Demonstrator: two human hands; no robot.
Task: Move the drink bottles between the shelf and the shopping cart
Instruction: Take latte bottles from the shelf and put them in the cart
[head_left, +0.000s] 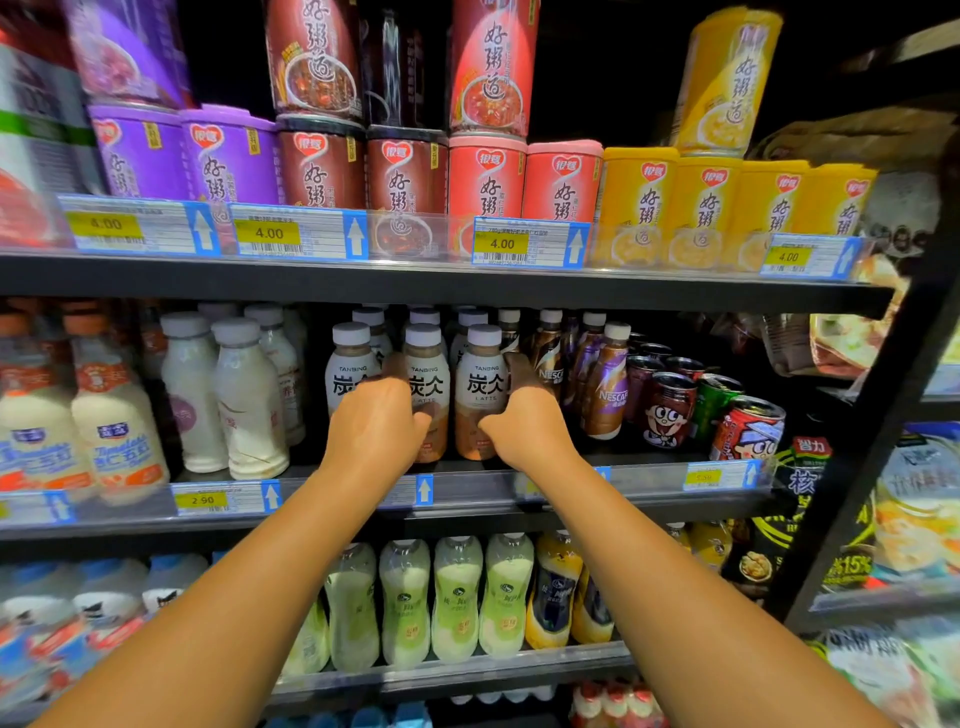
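Colours along the black shelf (447, 291) in front of me

My latte bottles (480, 395) are white-capped, with white labels lettered in black over tan-brown drink; beside them the Nescafé bottles (605, 389) are brown and purple. Above, the porridge cans (563, 179) run purple, dark red, pink, then yellow. Price tags (501, 244) are yellow on white with blue arrow ends. Below stand pale green bottles (457, 597).

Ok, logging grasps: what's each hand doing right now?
Left hand: grips the middle Tanbing latte bottle.
Right hand: grips the right Tanbing latte bottle.
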